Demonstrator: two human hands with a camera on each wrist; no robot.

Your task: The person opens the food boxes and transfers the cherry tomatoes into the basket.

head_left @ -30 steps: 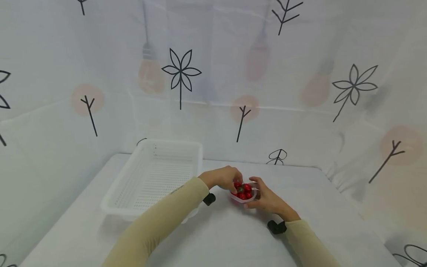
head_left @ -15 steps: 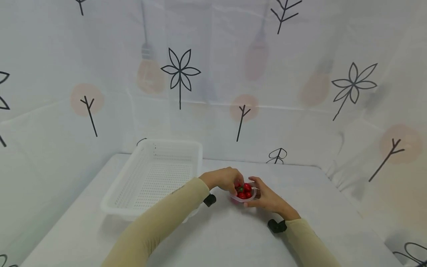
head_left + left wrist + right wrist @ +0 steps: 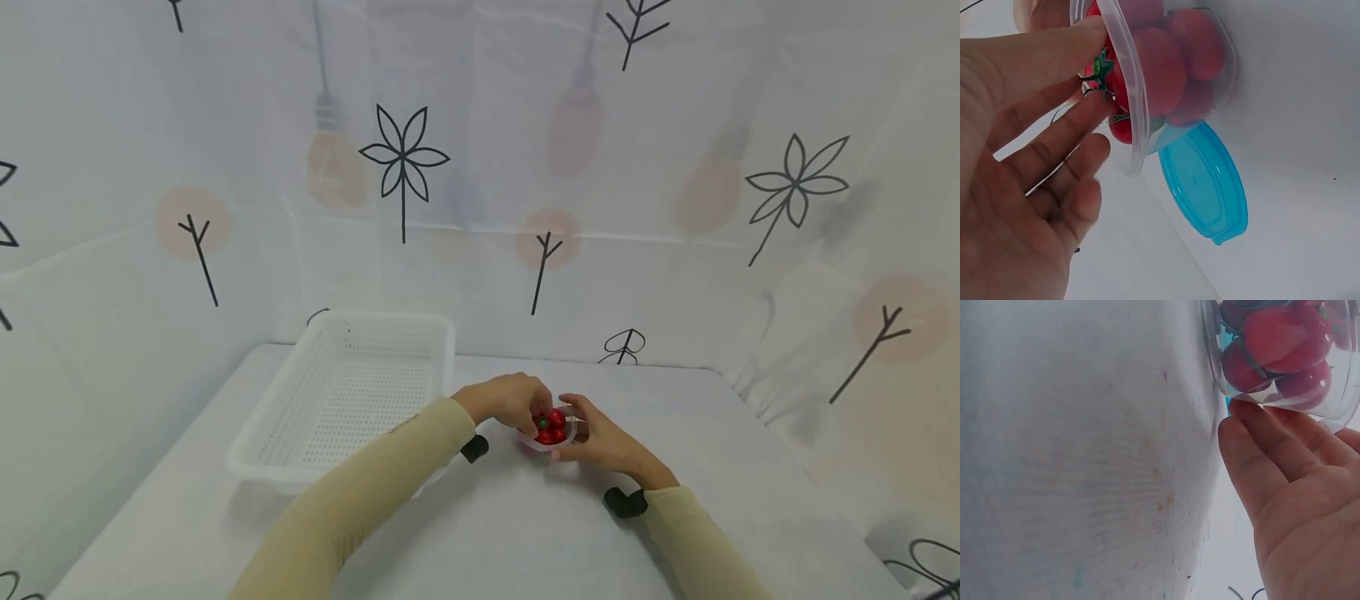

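Observation:
A small clear plastic container (image 3: 546,447) of red tomatoes (image 3: 557,418) stands on the table between both hands. My left hand (image 3: 512,400) reaches into its top from the left. In the left wrist view, thumb and fingertips pinch a tomato with a green calyx (image 3: 1101,67) at the container's rim. My right hand (image 3: 606,440) holds the container from the right, thumb toward the near side and fingers behind. Its fingers (image 3: 1272,440) lie against the clear wall in the right wrist view. A blue lid (image 3: 1207,181) lies by the container, hidden in the head view.
A large white slotted basket (image 3: 360,408) sits on the left of the white-covered table (image 3: 525,533), its right side behind the left forearm. Behind the table hangs a white cloth (image 3: 472,275) printed with plants and bulbs.
My left fingers have shifted slightly among the tomatoes, moving a little to the right. The right hand keeps its hold on the container, and the head view has tilted very slightly.

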